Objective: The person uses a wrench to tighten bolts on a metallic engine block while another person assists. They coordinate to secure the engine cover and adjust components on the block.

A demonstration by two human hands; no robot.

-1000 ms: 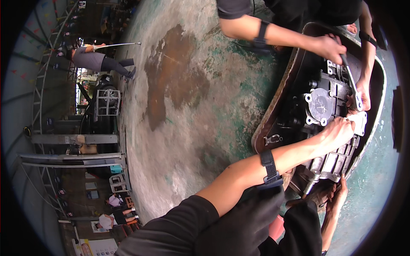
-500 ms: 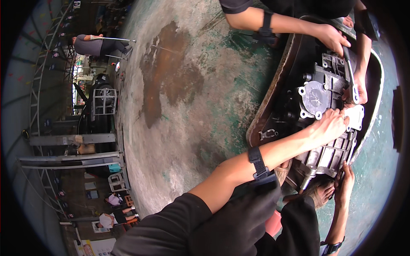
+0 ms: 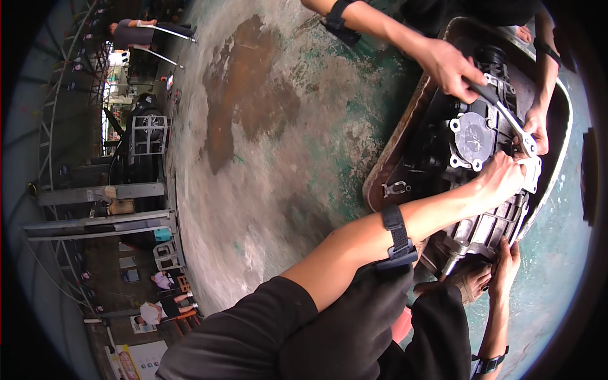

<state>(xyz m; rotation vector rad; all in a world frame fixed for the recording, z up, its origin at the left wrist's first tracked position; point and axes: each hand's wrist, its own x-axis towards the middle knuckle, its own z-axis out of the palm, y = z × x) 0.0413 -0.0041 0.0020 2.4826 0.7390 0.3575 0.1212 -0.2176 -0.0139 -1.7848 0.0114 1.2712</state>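
Change since earlier: compared with half a second before, the co-worker's hand had slid down onto the long tool, and the whole assembly sat slightly lower in view.
Left hand: the person's left hand (image 3: 503, 179) reached across from the lower middle, a black strap (image 3: 398, 235) buckled around its forearm. Its fingers were curled together and pressed against the right edge of the grey cast-metal gearbox housing (image 3: 484, 190), beside a pale bracket; whether they gripped anything could not be told.
Right hand: the person's right hand (image 3: 506, 269) came up from the bottom edge with a dark wristband (image 3: 487, 364) on its forearm. Its fingers lay close together against the lower end of the housing, near a short steel shaft (image 3: 453, 259).
Main thing: the housing, with a round bolted cover plate (image 3: 474, 137), lay inside a dark oval shell with a pale rim (image 3: 557, 183) on the floor at the right of the picture.
Co-worker: a second person's hand (image 3: 451, 66) came in from the top and was closed around the black handle of a long silver wrench-like tool (image 3: 514, 126), which lay across the housing. Their other hand (image 3: 537, 123) touched the far side.
Floor: worn greenish concrete floor (image 3: 272, 164) with a large brown stain.
Background: metal racks (image 3: 101, 202) and distant people at the left, small and bent by the lens.
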